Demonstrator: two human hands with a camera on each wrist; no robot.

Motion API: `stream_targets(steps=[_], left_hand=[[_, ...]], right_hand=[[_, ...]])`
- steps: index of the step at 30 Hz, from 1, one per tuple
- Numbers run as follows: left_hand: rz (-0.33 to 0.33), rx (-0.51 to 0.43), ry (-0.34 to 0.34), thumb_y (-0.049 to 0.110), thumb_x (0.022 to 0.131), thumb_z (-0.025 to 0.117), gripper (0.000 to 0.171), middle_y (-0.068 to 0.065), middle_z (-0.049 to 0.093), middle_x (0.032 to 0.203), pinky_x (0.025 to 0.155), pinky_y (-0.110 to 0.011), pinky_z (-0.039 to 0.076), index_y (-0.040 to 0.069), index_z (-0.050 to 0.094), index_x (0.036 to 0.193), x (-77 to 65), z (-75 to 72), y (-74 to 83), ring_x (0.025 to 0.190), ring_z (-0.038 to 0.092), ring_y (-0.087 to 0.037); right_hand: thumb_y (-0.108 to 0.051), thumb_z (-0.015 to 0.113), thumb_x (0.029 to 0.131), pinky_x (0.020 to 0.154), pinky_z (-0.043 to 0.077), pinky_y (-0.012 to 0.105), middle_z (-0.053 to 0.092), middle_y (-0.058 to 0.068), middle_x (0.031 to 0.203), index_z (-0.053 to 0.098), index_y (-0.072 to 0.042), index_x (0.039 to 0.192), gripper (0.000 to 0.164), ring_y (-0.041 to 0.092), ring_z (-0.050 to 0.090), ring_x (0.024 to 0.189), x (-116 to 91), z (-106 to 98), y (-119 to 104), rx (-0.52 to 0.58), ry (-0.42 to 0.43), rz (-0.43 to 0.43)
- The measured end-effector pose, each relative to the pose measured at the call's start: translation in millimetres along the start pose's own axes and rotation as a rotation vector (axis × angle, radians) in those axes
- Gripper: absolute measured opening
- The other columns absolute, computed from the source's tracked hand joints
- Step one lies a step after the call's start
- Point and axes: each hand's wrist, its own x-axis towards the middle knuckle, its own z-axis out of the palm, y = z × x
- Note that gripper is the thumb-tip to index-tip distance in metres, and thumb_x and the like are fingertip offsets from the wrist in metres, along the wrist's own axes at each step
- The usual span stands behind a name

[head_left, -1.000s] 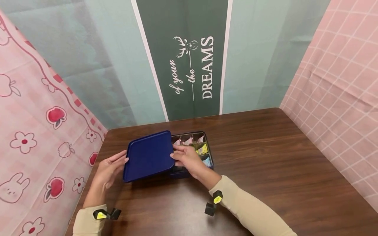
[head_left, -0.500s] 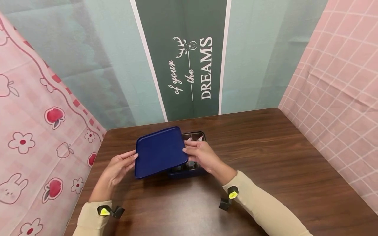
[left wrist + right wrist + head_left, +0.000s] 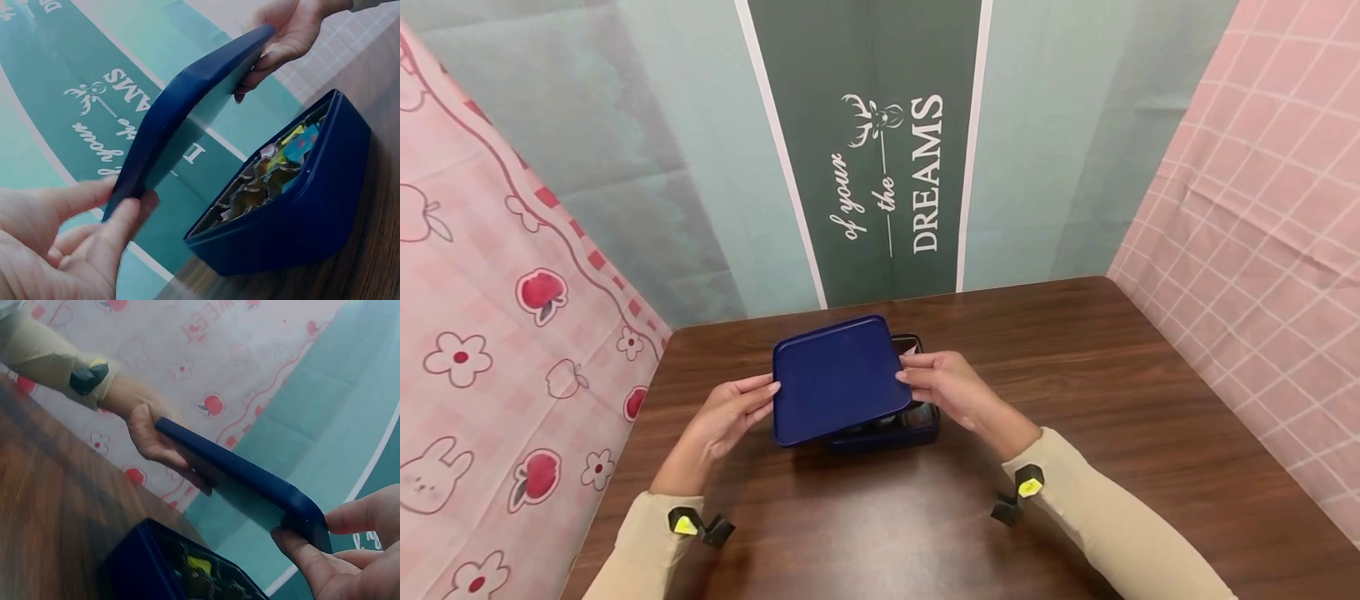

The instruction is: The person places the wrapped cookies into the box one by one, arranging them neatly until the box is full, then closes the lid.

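A dark blue lid (image 3: pixel 841 379) is held level between both hands, raised above a blue box (image 3: pixel 294 212). My left hand (image 3: pixel 733 412) pinches its left edge between thumb and fingers. At the opposite edge, my right hand (image 3: pixel 951 387) pinches the lid the same way. In the left wrist view a gap shows between lid and box. Inside the box, small wrapped pieces (image 3: pixel 294 153) in yellow, blue and pink sit in compartments. From the head view the lid hides most of the box; its right side and front wall show.
The box stands on a brown wood-grain table (image 3: pixel 1037 367), toward its back left. Behind rises a green cloth backdrop (image 3: pixel 1045 150) with white lettering. Pink cloths hang at the left and right sides.
Both hands have carried the lid to the right and slightly back, so it covers more of the box in the head view. The box stays in place.
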Motion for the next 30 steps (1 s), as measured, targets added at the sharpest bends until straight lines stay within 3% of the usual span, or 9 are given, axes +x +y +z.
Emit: stream_targets(steps=[3,8,13,20,25,30], left_hand=[[0.012,0.003,-0.014,-0.003,0.1,0.058,0.059,0.004,0.073,0.109,0.09,-0.022,0.054,-0.017,0.031,0.151,5.1,5.2,1.4,0.101,0.069,-0.005],[0.028,0.006,-0.045,-0.003,0.099,0.06,0.056,0.002,0.074,0.108,0.088,-0.023,0.055,-0.016,0.036,0.149,11.5,12.6,3.7,0.099,0.07,-0.007],[0.043,-0.006,-0.041,-0.005,0.099,0.06,0.049,0.001,0.076,0.102,0.085,-0.023,0.056,-0.015,0.045,0.144,18.3,18.9,8.1,0.093,0.072,-0.007],[0.074,0.004,-0.051,-0.009,0.098,0.056,0.055,0.003,0.076,0.094,0.085,-0.024,0.056,-0.018,0.034,0.147,24.3,27.3,18.4,0.09,0.072,-0.006],[0.104,0.038,-0.046,-0.009,0.097,0.06,0.053,0.003,0.075,0.095,0.086,-0.025,0.056,-0.017,0.038,0.145,26.7,32.6,23.1,0.09,0.071,-0.007],[0.181,0.117,-0.022,-0.006,0.094,0.066,0.053,0.002,0.075,0.099,0.088,-0.031,0.056,-0.015,0.046,0.142,28.2,38.0,28.5,0.091,0.072,-0.008]], right_hand=[[0.0,0.064,0.095,0.092,0.055,0.036,0.045,0.027,0.151,0.046,0.015,0.144,0.054,0.015,0.067,0.107,1,-8,-2,-0.043,-0.015,-0.006],[-0.006,0.067,0.096,0.085,0.058,0.04,0.056,0.028,0.139,0.048,0.012,0.144,0.055,0.023,0.071,0.105,-1,-21,-5,-0.178,-0.035,-0.026],[-0.01,0.069,0.095,0.075,0.061,0.04,0.064,0.026,0.13,0.05,0.01,0.143,0.055,0.023,0.074,0.09,-1,-30,-8,-0.263,-0.026,-0.056],[-0.012,0.072,0.094,0.058,0.055,0.031,0.075,0.014,0.085,0.058,0.004,0.14,0.05,0.018,0.061,0.06,-3,-38,-12,-0.375,0.043,-0.113],[-0.014,0.073,0.094,0.047,0.044,0.027,0.062,0.015,0.063,0.062,-0.001,0.139,0.048,0.02,0.054,0.053,-4,-40,-16,-0.389,0.065,-0.124],[-0.011,0.071,0.096,0.047,0.046,0.026,0.066,0.014,0.066,0.061,-0.001,0.14,0.046,0.021,0.058,0.053,-4,-42,-21,-0.343,0.072,-0.163]])
